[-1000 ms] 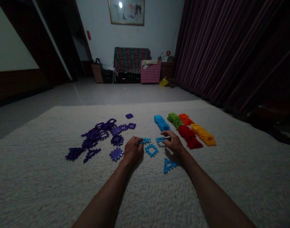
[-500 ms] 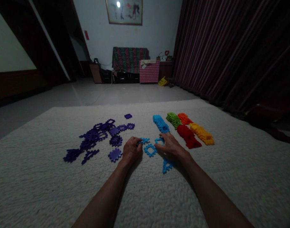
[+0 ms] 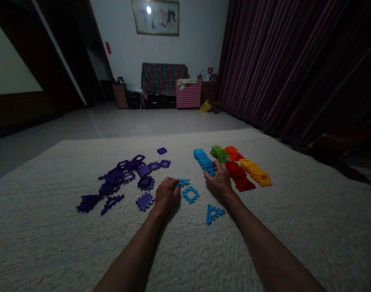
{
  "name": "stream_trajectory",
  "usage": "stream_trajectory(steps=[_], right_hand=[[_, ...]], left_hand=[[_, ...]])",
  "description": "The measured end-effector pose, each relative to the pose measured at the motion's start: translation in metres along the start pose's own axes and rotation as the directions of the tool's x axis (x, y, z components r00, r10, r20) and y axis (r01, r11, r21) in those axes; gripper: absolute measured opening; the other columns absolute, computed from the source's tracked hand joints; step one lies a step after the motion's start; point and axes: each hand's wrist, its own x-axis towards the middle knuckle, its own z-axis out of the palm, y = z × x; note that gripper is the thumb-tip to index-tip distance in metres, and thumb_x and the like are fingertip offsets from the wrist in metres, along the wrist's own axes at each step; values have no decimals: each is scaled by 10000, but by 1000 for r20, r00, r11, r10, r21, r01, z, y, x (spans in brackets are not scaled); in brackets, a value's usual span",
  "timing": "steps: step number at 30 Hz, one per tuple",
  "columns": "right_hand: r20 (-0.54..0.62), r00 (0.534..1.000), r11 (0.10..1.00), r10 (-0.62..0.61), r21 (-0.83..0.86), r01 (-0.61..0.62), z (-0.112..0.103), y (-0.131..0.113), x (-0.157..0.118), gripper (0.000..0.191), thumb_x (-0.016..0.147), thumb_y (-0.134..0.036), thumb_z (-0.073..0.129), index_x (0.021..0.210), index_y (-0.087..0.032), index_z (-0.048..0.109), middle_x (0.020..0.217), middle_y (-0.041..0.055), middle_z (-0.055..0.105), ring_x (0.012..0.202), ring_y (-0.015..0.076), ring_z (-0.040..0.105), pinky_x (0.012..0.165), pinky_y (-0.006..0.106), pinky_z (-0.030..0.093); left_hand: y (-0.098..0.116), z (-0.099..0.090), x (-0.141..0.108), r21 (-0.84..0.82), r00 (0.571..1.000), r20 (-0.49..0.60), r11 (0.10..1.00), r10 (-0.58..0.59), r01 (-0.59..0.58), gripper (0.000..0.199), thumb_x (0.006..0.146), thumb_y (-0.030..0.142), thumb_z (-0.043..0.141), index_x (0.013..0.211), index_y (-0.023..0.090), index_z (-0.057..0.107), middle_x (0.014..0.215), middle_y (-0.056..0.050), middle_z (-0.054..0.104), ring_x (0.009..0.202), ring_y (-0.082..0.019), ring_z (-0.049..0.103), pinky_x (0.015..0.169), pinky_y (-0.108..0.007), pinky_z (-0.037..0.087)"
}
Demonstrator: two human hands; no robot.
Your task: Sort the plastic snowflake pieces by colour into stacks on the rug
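Note:
My left hand (image 3: 167, 194) is closed on a flat blue interlocking piece (image 3: 183, 182), whose toothed end sticks out past the fingertips. Just right of it, a blue square piece (image 3: 190, 194) with an open middle lies flat on the quilted cover. My right hand (image 3: 220, 181) grips the near end of the row of stacked blue pieces (image 3: 202, 160), thumb on the left side and fingers on the right. Its fingers partly hide that end. Nearer to me lies a blue triangle piece (image 3: 215, 213), touched by neither hand.
Purple pieces (image 3: 116, 178) lie scattered on the left of the quilted cover (image 3: 185, 251). Green (image 3: 219, 153), orange (image 3: 233, 153), red (image 3: 239, 175) and yellow stacks (image 3: 256, 172) stand right of the blue row. Dark curtains (image 3: 264, 61) hang along the right side.
My right hand has moved forward to the end of the blue row, with the blue piece it had. The triangle is now fully uncovered. My left hand keeps its piece.

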Motion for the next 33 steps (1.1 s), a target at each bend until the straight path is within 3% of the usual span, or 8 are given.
stream_trajectory(steps=[6,16,20,23,25,27,30,33], right_hand=[[-66,995,996,-74,38,77,8,14,5,466,741,-258,607,1198,-178,569,1186,148,555,1131,297,530,977,451,473],[-33,997,997,-73,18,74,15,22,5,489,753,-270,635,1225,-171,552,1194,156,554,1129,303,534,939,447,501],[-82,994,997,-73,17,74,11,16,5,487,755,-294,652,1215,-159,564,1218,161,545,1149,304,524,984,456,469],[-122,986,991,-110,63,119,5,2,1,369,793,-259,607,1149,-165,605,1185,146,571,1146,282,534,1020,438,437],[-11,987,981,-161,111,161,1,-10,-4,277,805,-204,562,1070,-175,640,1076,115,618,1036,247,585,961,397,467],[199,959,973,-201,156,171,-3,-24,-11,228,800,-184,557,1003,-178,661,974,84,638,885,208,610,860,350,495],[464,856,972,-225,168,165,-11,-44,-24,267,784,-244,623,1037,-168,659,984,70,623,844,177,594,826,317,479],[618,750,971,-235,116,209,-22,-62,-35,462,724,-330,708,1149,-172,617,1043,74,576,949,201,558,859,319,453]], left_hand=[[0,-1,-1,-4,1000,-4,1000,13,-13,213,820,149,561,947,203,724,922,-45,678,871,-179,637,828,-289,476],[-1,1,0,0,999,-26,999,32,-32,222,808,137,563,945,199,725,913,-47,681,859,-179,637,816,-291,480],[-3,2,0,-9,999,-27,999,38,-38,211,809,154,574,942,212,728,903,-39,682,829,-170,636,787,-283,481],[-4,3,0,-21,999,-35,999,41,-42,212,808,154,574,940,211,729,896,-39,681,819,-168,635,775,-281,481],[-4,3,0,-22,998,-51,999,35,-36,213,807,149,571,936,211,729,887,-40,679,815,-169,632,781,-284,483],[-3,3,0,-18,997,-70,999,29,-31,212,803,142,571,931,207,727,884,-43,675,820,-172,630,795,-289,484],[-4,3,1,-18,996,-85,999,25,-27,213,800,134,571,934,200,723,891,-49,669,836,-177,629,806,-292,486],[-4,3,1,-22,997,-76,1000,8,-9,219,799,131,572,945,199,720,901,-48,671,850,-176,632,812,-289,485]])
